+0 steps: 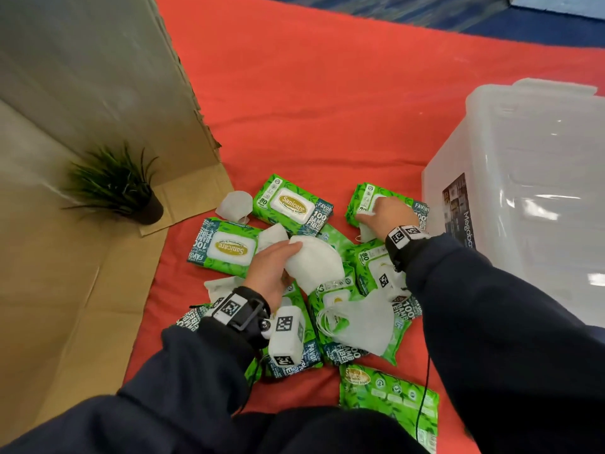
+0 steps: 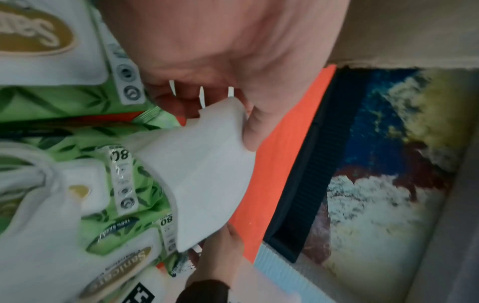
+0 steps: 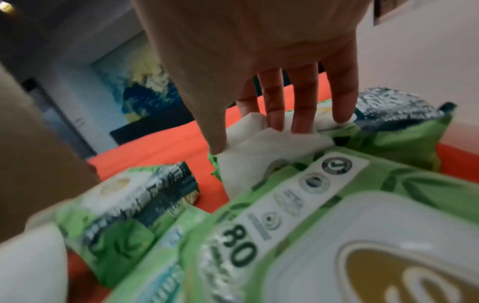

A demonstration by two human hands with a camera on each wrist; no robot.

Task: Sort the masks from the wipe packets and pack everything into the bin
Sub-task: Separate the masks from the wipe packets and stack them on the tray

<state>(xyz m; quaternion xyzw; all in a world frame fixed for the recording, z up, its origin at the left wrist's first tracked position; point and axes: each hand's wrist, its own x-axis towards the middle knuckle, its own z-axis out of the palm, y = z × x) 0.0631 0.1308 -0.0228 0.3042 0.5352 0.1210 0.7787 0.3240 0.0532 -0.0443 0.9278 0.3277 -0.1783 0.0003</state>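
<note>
Left hand (image 1: 271, 273) grips a white mask (image 1: 314, 262) over the pile's middle; further right, the right hand (image 1: 388, 215) has straight fingers on another mask (image 3: 261, 143) atop a wipe packet (image 1: 366, 198). The bin (image 1: 523, 198) stands immediately right, nearest that hand.

white masks (image 1: 358, 322) among green wipe packets (image 1: 294, 204), clear bin (image 1: 523, 178)

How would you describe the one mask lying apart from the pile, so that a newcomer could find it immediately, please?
Start at the cardboard box on the left with the small potted plant on it. Just off its flap corner, on the red cloth, lies a white mask beside a green wipe packet. Unlike the other masks, it rests on bare cloth, untouched by either hand.
</note>
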